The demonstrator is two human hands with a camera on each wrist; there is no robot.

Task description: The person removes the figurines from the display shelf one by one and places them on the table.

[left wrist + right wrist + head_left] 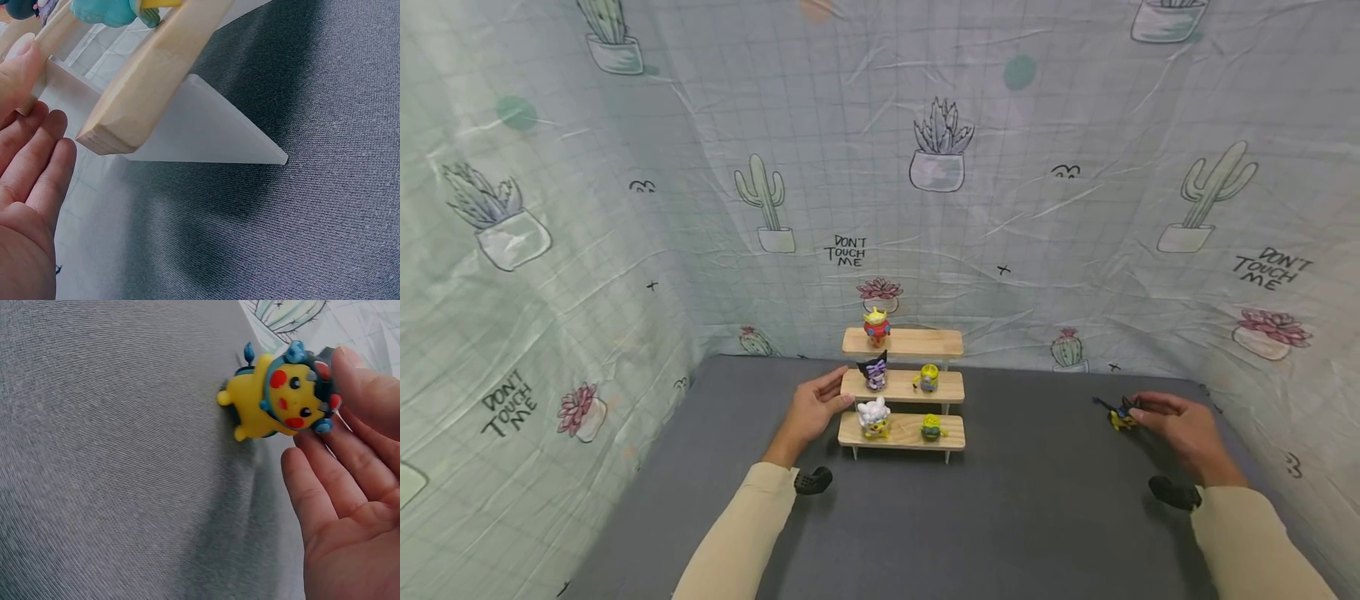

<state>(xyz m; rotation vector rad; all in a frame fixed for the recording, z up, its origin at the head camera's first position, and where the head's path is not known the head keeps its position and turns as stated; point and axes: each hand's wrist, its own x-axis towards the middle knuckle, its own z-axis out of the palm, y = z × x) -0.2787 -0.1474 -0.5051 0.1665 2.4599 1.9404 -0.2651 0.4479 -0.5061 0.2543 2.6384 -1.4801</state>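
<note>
My left hand (810,410) grips the left end of a three-tier wooden display stand (910,429) at its middle board. In the left wrist view, the thumb lies on top of that board and the fingers (45,140) come up beneath it. Far to the right, my right hand (1180,429) pinches a yellow Pikachu figurine (247,403) by its head. The figurine has red cheeks and wears a dark hooded costume with blue trim. Its body stays exposed below the thumb and fingers, close over the grey tabletop (125,475).
Several small figurines stand on the boards: a red-suited alien (876,329) on top, a black-hooded figure (874,373) and a Minion (928,379) midway, a white-hooded yellow figure (874,417) and a yellow-green figure (932,427) below. Cactus-print cloth (1000,225) hangs behind and at both sides.
</note>
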